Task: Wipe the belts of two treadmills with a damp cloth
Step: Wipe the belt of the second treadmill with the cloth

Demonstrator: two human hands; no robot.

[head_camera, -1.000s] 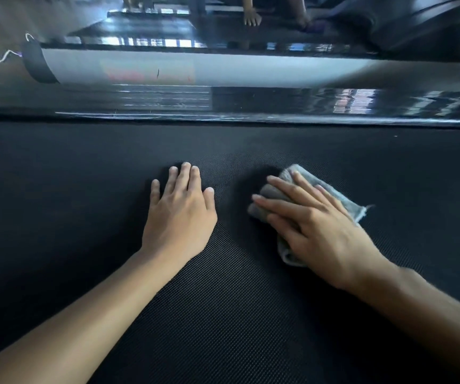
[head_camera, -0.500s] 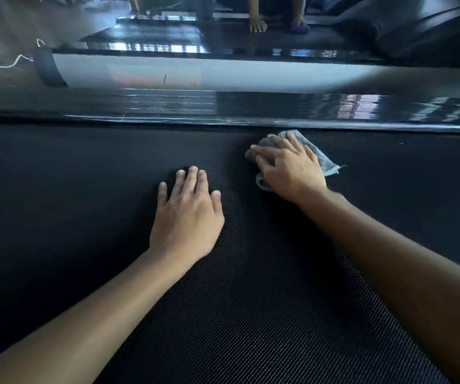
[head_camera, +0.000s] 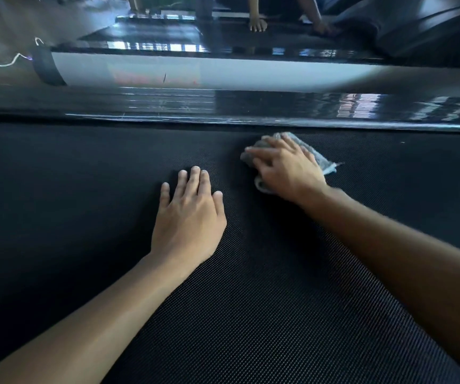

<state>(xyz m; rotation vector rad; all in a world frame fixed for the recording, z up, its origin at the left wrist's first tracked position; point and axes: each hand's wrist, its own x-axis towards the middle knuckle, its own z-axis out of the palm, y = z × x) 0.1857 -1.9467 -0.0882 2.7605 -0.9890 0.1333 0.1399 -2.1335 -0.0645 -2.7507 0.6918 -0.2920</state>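
My right hand (head_camera: 287, 167), pressed flat on the grey cloth (head_camera: 317, 155), has pushed from mid-belt out to the far edge by the glossy side rail (head_camera: 251, 120), so this strip of the belt (head_camera: 251, 300) looks covered. My left hand (head_camera: 188, 217) stays open, palm down, bracing. No containers show.
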